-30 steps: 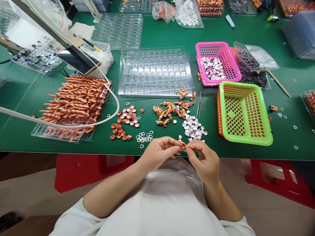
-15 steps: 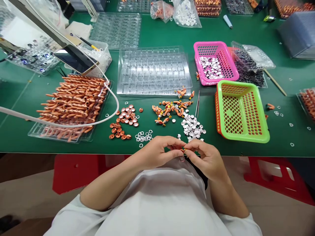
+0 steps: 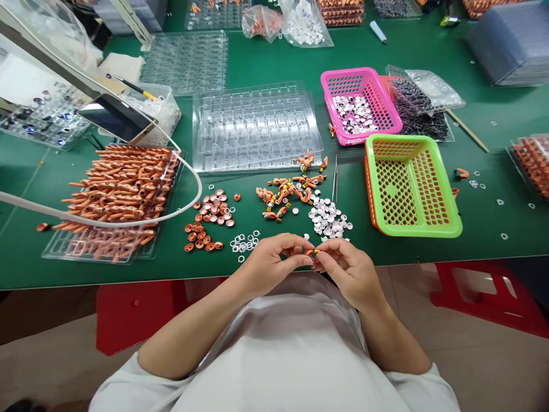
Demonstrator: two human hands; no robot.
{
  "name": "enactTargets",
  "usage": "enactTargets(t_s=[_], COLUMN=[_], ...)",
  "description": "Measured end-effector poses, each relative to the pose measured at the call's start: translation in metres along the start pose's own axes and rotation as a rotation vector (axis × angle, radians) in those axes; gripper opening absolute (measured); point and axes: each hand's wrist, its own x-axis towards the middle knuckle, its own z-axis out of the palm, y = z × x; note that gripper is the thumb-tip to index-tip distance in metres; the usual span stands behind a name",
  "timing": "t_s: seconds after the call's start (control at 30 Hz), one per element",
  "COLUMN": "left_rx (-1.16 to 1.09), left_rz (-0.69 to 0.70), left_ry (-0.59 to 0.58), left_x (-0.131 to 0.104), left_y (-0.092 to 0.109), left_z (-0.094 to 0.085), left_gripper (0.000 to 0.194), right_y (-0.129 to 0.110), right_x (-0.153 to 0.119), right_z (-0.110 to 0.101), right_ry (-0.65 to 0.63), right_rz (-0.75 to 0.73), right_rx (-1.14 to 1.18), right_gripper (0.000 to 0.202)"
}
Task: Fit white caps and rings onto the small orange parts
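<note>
My left hand (image 3: 272,262) pinches a small orange part (image 3: 309,252) at the table's front edge. From the right, my right hand (image 3: 349,269) grips the yellow end of the same small piece, and the fingertips of both hands nearly meet. Just beyond the hands lie white round caps (image 3: 328,217) and a loose pile of orange parts with yellow ends (image 3: 287,191). White rings (image 3: 244,242) are left of my left hand, with copper-coloured discs (image 3: 214,207) farther left. Metal tweezers (image 3: 335,180) rest behind the white caps.
A green basket (image 3: 450,200) stands right, a pink basket (image 3: 393,123) behind it. Clear trays (image 3: 257,129) lie at the middle back. Orange tubes (image 3: 124,183) are heaped left under a white cable (image 3: 199,189) and a phone (image 3: 118,117) on an arm.
The view has shifted and tilted slightly. Both hands still hold the small piece, which now shows more of its orange and yellow parts between the fingertips.
</note>
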Motion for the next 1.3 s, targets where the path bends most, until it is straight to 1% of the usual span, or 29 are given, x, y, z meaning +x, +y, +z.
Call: enactTargets(t_s=[0.07,0.13,0.27,0.37,0.43,0.5,0.6,0.67,0.83,0.93,1.03,1.17,1.3], left_rx=[-0.081,-0.219,-0.497,-0.600,-0.646,-0.668,-0.653,-0.628,-0.549,-0.402,-0.273,-0.194,-0.174], left_rz=[-0.028,-0.053,-0.085,-0.094,-0.102,-0.104,-0.103,-0.110,-0.126,-0.079,-0.020,0.014,0.030], left_ry=[0.002,-0.003,-0.055,-0.081,-0.067,-0.048,-0.021,-0.008,0.035,0.106,0.151,0.197,0.213], left_x=[0.000,0.001,0.005,0.008,0.009,0.010,0.010,0.010,0.007,0.004,0.002,0.000,-0.001], left_y=[0.000,-0.001,-0.004,-0.006,-0.007,-0.008,-0.006,-0.004,-0.001,0.001,0.003,0.003,0.004], left_z=[0.001,0.002,0.004,0.007,0.011,0.014,0.018,0.019,0.022,0.024,0.024,0.023,0.023], left_gripper=[0.018,0.021,0.020,0.019,0.018,0.018,0.018,0.019,0.018,0.015,0.012,0.012,0.014], right_y=[0.000,0.000,-0.001,0.000,0.001,0.002,0.004,0.006,0.010,0.012,0.011,0.007,0.006], right_x=[0.000,0.000,-0.001,-0.002,-0.003,-0.003,-0.004,-0.005,-0.007,-0.005,-0.002,0.001,0.001], right_z=[0.002,0.003,0.003,0.003,0.005,0.008,0.012,0.013,0.014,0.013,0.012,0.009,0.008], right_ry=[0.013,0.017,0.028,0.068,0.130,0.193,0.246,0.265,0.303,0.288,0.246,0.179,0.183], right_rz=[0.032,0.039,-0.020,-0.079,-0.104,-0.095,-0.047,-0.037,-0.104,-0.138,-0.164,-0.106,-0.101], right_rx=[0.055,0.070,0.019,-0.030,-0.039,-0.001,0.095,0.110,0.051,0.045,0.071,0.103,0.090], right_gripper=[0.005,0.005,0.005,0.005,0.006,0.006,0.005,0.005,0.003,0.005,0.008,0.009,0.004])
